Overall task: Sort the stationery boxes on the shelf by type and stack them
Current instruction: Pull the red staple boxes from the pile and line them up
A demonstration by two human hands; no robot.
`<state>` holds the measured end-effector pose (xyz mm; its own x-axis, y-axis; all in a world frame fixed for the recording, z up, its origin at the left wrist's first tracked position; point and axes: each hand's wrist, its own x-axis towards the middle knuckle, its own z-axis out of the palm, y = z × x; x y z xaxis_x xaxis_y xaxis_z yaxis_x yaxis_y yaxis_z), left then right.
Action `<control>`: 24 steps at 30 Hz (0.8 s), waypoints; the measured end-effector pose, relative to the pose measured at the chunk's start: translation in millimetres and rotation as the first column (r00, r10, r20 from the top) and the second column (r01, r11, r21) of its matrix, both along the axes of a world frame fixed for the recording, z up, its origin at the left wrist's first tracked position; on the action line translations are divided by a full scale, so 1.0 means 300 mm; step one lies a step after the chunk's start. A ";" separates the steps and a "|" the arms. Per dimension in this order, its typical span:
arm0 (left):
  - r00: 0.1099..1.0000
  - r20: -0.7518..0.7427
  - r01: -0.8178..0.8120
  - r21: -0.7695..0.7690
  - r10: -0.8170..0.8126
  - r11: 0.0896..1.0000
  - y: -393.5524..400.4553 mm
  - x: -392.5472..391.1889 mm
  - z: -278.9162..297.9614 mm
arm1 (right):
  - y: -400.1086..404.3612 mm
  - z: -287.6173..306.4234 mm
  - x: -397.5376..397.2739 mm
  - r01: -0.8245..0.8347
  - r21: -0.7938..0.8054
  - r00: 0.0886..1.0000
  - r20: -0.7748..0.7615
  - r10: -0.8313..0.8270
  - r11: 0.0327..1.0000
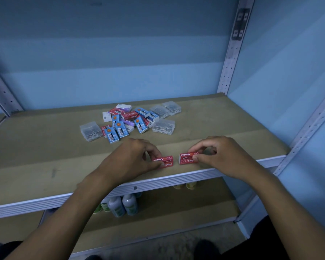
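Note:
Near the front edge of the brown shelf board (45,162), my left hand (131,158) pinches a red staples box (166,161) that rests on the board. A small gap to its right, my right hand (219,156) pinches a second red staples box (187,158), also down on the board. Behind my hands lies a mixed heap of stationery boxes (128,120): several blue boxes with barcodes, red staples boxes, and white and purple boxes. Clear plastic boxes of metal clips sit at the heap's left (90,130) and right (163,126).
The shelf has perforated metal uprights at the back right (231,53) and at the left (0,92), with a blue wall behind. On the lower shelf stand several small bottles (120,205). The board's white metal front rail (158,182) runs under my wrists.

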<state>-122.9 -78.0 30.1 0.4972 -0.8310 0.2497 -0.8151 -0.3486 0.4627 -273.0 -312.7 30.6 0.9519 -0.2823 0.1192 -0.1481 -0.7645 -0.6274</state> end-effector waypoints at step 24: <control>0.918 0.153 -0.374 0.029 0.366 0.927 0.187 0.216 0.003 | 0.089 -0.004 0.200 -0.036 -0.018 0.986 0.163 0.039 0.999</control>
